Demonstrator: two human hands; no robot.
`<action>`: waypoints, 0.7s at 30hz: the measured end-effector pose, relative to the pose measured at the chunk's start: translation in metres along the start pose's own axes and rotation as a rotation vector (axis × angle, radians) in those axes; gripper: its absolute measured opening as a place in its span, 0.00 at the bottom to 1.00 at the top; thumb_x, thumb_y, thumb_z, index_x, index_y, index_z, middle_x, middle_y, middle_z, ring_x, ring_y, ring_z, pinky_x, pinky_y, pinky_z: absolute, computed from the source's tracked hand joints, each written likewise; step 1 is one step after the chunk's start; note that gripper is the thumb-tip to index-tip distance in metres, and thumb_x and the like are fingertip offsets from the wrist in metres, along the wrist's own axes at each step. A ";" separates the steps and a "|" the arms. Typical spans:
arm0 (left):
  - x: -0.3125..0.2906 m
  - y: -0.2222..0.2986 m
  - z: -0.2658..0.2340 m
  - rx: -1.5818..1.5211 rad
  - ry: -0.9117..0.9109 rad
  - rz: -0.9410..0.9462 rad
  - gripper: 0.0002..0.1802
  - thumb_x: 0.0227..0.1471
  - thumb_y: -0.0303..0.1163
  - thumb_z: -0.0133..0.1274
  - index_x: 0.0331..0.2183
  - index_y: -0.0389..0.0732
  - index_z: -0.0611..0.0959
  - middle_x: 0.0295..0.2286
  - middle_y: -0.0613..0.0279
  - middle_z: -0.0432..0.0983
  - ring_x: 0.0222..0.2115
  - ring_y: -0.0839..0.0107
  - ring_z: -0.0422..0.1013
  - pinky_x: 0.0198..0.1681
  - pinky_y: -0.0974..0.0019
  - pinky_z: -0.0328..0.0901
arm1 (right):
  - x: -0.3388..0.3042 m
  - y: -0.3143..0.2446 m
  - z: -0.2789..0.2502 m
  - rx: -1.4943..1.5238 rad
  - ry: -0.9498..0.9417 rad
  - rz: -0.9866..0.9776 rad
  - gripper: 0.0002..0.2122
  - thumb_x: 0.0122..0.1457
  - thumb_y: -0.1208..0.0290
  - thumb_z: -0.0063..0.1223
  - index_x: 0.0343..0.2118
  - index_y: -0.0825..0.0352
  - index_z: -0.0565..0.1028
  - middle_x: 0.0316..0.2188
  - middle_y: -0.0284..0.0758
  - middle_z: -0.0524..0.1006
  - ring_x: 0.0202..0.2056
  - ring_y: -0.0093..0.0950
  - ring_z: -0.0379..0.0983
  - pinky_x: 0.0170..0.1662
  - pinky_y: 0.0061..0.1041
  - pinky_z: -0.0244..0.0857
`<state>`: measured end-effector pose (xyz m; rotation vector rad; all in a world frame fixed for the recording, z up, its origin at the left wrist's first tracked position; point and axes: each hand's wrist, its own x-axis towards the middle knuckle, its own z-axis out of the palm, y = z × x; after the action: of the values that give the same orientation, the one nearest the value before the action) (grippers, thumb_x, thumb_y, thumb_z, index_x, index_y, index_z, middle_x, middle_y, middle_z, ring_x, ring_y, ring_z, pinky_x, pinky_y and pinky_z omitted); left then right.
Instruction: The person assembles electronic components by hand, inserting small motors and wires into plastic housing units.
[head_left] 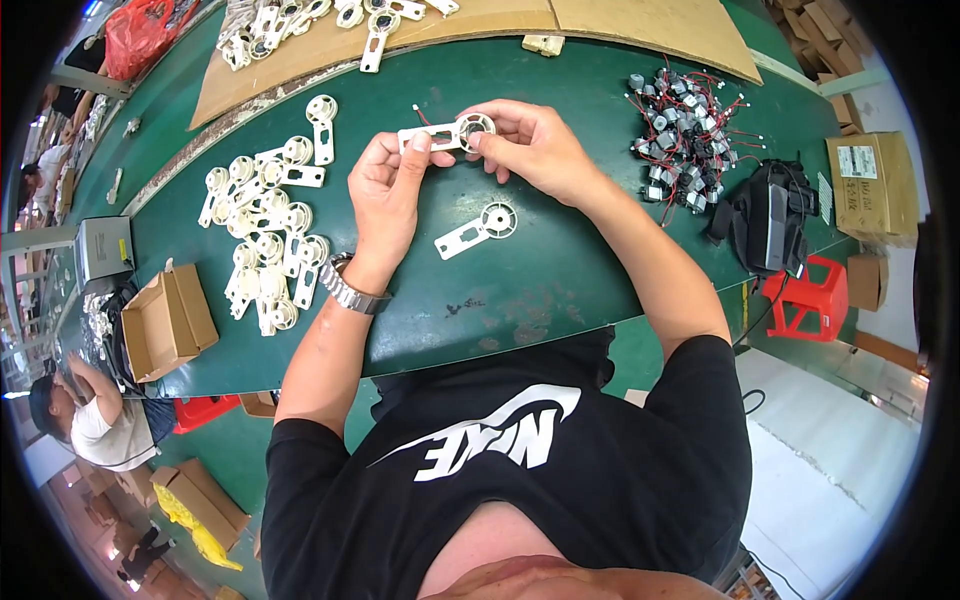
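Between both hands I hold a white plastic bracket with a flat slotted arm and a round ring at one end. My left hand pinches the arm end, thumb on top. My right hand grips the ring end, where a dark round part sits inside the ring. A thin red wire with a small white plug sticks up behind the bracket. Just below my hands, a second white bracket with an open spoked ring lies on the green table.
Several white brackets are heaped at left, beside an open cardboard box. At right lie a pile of small motors with red wires and a black bag. More brackets lie on a cardboard sheet at the back. The table is green.
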<state>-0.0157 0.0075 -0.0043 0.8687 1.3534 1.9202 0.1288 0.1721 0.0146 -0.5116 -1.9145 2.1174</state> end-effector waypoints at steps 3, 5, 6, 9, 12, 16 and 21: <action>-0.001 0.003 0.002 0.014 -0.010 0.000 0.10 0.71 0.32 0.56 0.42 0.34 0.81 0.37 0.55 0.86 0.38 0.74 0.81 0.47 0.70 0.74 | 0.000 0.004 0.000 -0.097 0.028 -0.037 0.16 0.69 0.69 0.61 0.56 0.70 0.79 0.34 0.28 0.81 0.31 0.16 0.74 0.30 0.18 0.71; -0.002 0.003 0.004 0.021 -0.016 0.001 0.10 0.71 0.32 0.56 0.42 0.34 0.81 0.38 0.55 0.86 0.38 0.74 0.81 0.47 0.70 0.74 | -0.001 0.006 0.001 -0.203 0.077 -0.040 0.15 0.68 0.70 0.60 0.55 0.70 0.79 0.33 0.28 0.80 0.29 0.15 0.73 0.28 0.18 0.69; -0.003 0.003 0.005 0.016 -0.024 0.004 0.10 0.70 0.32 0.56 0.42 0.34 0.81 0.38 0.55 0.86 0.39 0.74 0.81 0.47 0.70 0.74 | -0.002 0.006 0.002 -0.202 0.078 -0.040 0.15 0.68 0.70 0.60 0.55 0.70 0.79 0.33 0.28 0.80 0.29 0.15 0.73 0.28 0.18 0.69; -0.004 0.002 0.005 0.016 -0.034 0.017 0.09 0.70 0.32 0.56 0.42 0.34 0.81 0.38 0.55 0.86 0.39 0.74 0.81 0.47 0.70 0.74 | -0.003 0.006 0.004 -0.327 0.123 -0.065 0.15 0.69 0.70 0.59 0.55 0.69 0.79 0.32 0.28 0.80 0.29 0.15 0.73 0.28 0.17 0.68; -0.002 0.001 0.002 0.010 -0.022 0.033 0.09 0.70 0.32 0.56 0.42 0.35 0.80 0.38 0.55 0.86 0.39 0.74 0.81 0.47 0.70 0.74 | -0.003 -0.003 0.004 -0.104 0.043 -0.051 0.15 0.71 0.67 0.59 0.55 0.68 0.79 0.31 0.29 0.79 0.29 0.16 0.74 0.28 0.18 0.69; -0.003 0.001 0.002 -0.007 -0.038 0.039 0.08 0.70 0.30 0.56 0.42 0.34 0.80 0.39 0.55 0.86 0.39 0.74 0.81 0.47 0.70 0.74 | -0.003 -0.005 0.005 0.131 -0.017 0.003 0.15 0.71 0.64 0.60 0.56 0.66 0.80 0.31 0.30 0.80 0.28 0.19 0.75 0.30 0.20 0.70; -0.006 -0.002 0.007 0.023 -0.078 -0.003 0.07 0.70 0.28 0.55 0.42 0.33 0.80 0.41 0.53 0.85 0.41 0.74 0.81 0.48 0.70 0.75 | 0.000 -0.001 0.005 -0.035 0.114 0.024 0.12 0.70 0.65 0.60 0.52 0.64 0.82 0.28 0.29 0.79 0.23 0.15 0.71 0.25 0.17 0.63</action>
<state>-0.0063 0.0075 -0.0057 0.9426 1.3325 1.8516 0.1267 0.1674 0.0156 -0.6514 -1.8949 2.0256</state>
